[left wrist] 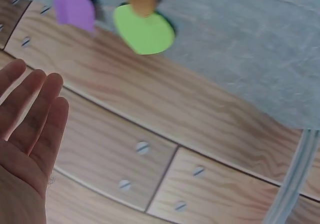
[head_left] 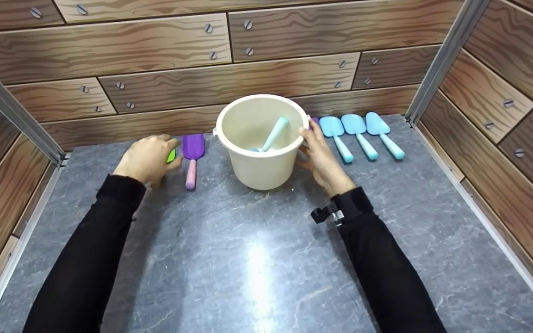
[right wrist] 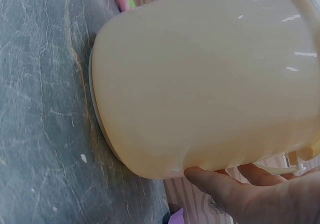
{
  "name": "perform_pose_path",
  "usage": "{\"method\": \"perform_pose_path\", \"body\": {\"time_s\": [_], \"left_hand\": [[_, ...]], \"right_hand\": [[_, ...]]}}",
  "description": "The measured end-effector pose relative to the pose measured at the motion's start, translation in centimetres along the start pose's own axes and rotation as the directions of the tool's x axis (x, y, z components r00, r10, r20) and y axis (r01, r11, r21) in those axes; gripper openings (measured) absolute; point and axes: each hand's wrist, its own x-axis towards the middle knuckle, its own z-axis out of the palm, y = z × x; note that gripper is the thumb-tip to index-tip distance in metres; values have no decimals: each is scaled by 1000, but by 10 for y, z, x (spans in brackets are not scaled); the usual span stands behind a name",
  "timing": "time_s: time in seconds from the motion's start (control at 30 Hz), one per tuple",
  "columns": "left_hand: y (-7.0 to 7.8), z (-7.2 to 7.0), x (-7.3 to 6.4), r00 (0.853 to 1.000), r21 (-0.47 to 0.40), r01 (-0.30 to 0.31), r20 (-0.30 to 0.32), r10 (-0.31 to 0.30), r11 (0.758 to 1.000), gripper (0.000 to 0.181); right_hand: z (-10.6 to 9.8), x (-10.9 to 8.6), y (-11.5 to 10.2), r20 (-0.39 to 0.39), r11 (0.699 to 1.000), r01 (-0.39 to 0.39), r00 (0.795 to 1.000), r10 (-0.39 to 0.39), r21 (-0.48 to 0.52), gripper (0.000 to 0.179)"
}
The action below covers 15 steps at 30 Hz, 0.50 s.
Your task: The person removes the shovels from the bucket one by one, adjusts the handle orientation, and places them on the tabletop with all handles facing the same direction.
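My left hand (head_left: 144, 159) is over a shovel with a green blade (head_left: 171, 156), covering most of it in the head view. The left wrist view shows my fingers extended and apart from that green shovel (left wrist: 144, 31), whose handle is orange-brown. Right of this hand lies a purple shovel (head_left: 193, 147) with a pink handle. A cream bucket (head_left: 263, 171) stands upright in the middle. My right hand (head_left: 323, 162) holds its right side, fingertips at the rim and thumb against the wall. Inside the bucket leans a light-blue shovel (head_left: 275, 133), its blade mostly hidden.
Several light-blue shovels (head_left: 361, 134) lie in a row right of the bucket. A bit of something purple (head_left: 314, 120) shows behind my right hand. Wood-patterned walls (head_left: 164, 92) with metal corner posts (head_left: 447, 60) enclose the grey marbled table (head_left: 201, 259).
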Motion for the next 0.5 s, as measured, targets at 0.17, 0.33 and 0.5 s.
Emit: {"method": "perform_pose_path", "body": {"time_s": [0.17, 0.33, 0.5], "left_hand": [[12, -13, 15, 999, -9, -34, -37, 33, 999, 41], [26, -25, 27, 994, -37, -69, -89, 65, 997, 43], [38, -36, 36, 990, -81, -79, -123, 69, 994, 44]], "right_hand": [[-1, 1, 0, 5, 1000, 2, 1000, -2, 6, 94], [-1, 1, 0, 7, 1000, -4, 1000, 4, 13, 94], [0, 1, -1, 4, 1000, -12, 1000, 11, 21, 95]]}}
